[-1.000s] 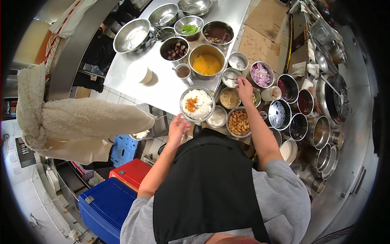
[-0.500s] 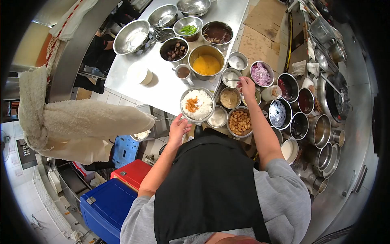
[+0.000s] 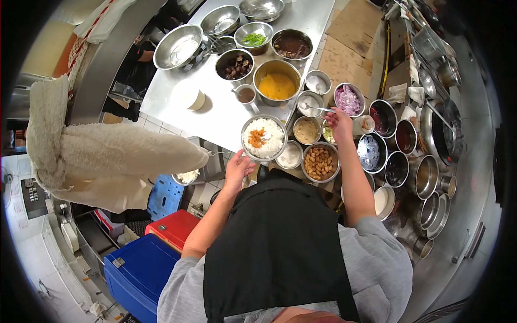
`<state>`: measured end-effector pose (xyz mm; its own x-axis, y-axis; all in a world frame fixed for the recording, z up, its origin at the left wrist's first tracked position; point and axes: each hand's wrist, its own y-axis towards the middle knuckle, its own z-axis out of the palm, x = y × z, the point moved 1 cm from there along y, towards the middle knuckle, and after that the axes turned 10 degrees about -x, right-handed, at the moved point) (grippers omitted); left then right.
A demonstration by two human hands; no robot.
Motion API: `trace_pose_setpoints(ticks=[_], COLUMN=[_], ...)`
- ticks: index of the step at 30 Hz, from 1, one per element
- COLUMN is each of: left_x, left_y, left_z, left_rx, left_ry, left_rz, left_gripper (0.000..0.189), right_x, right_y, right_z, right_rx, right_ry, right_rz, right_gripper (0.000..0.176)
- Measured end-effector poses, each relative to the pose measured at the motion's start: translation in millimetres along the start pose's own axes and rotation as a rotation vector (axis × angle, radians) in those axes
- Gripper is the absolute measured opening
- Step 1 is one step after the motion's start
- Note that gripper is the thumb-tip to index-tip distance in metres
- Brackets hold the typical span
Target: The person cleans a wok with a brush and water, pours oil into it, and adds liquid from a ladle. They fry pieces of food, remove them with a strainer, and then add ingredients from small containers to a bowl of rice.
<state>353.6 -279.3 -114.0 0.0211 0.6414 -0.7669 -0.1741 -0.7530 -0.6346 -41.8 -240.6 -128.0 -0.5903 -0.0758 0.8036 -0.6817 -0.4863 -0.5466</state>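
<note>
Beside a metal bowl of white rice with an orange topping (image 3: 273,134), my left hand (image 3: 237,171) is at the lower left rim, fingers apart and nothing in them. My right hand (image 3: 340,125) is closed on the handle of a small spoon (image 3: 321,109). The spoon's bowl end lies over a small metal container of white powder (image 3: 309,103). Sliced purple onion (image 3: 347,100) sits in a bowl just above my right hand. Below that hand are a bowl of brown cubes (image 3: 319,163) and a tan paste (image 3: 306,131).
The steel table (image 3: 221,126) carries a pot of yellow liquid (image 3: 277,85), a cup of brown sauce (image 3: 246,96) and several metal bowls. Sauce pots (image 3: 371,151) stand at the right. A beige towel (image 3: 124,156) hangs at the left. Another person's dark sleeve (image 3: 134,55) shows upper left.
My right hand has moved slightly right and down, and the spoon shows more clearly over the white powder. My left hand stays by the rice bowl. The view has shifted slightly.
</note>
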Motion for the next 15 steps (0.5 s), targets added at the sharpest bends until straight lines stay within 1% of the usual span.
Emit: trace_pose_setpoints(ticks=[2, 4, 6, 8, 10, 12, 14, 15], left_x=[1, 1, 1, 2, 3, 3, 1, 0], left_y=[1, 1, 2, 3, 3, 3, 0, 0], left_z=[-1, -1, -2, -1, -2, -2, -1, -1], left_rx=[-0.006, 0.001, 0.005, 0.004, 0.007, 0.008, 0.01, 0.012], left_ry=[-0.002, -0.001, 0.0, -0.001, -0.005, -0.012, -0.018, -0.017], left_rz=[0.0, 0.004, 0.004, 0.002, 0.001, 0.004, 0.004, 0.004], left_gripper=[0.061, 0.061, 0.061, 0.06, 0.061, 0.061, 0.062, 0.062], right_x=[12, 16, 12, 8, 2, -6, -17, -24], right_y=[-27, -52, -75, -85, -82, -67, -58, -54], right_z=[9, 17, 26, 29, 24, 9, -4, -10], right_rx=[0.04, 0.083, 0.21, 0.218, 0.091, 0.073, 0.046, 0.044], right_ry=[-0.062, -0.075, -0.085, -0.089, -0.268, -0.308, -0.501, -0.501], right_rz=[-0.042, -0.017, 0.061, 0.039, -0.309, -0.321, -0.371, -0.372], right_gripper=[0.024, 0.024, 0.022, 0.022, 0.023, 0.023, 0.023, 0.023])
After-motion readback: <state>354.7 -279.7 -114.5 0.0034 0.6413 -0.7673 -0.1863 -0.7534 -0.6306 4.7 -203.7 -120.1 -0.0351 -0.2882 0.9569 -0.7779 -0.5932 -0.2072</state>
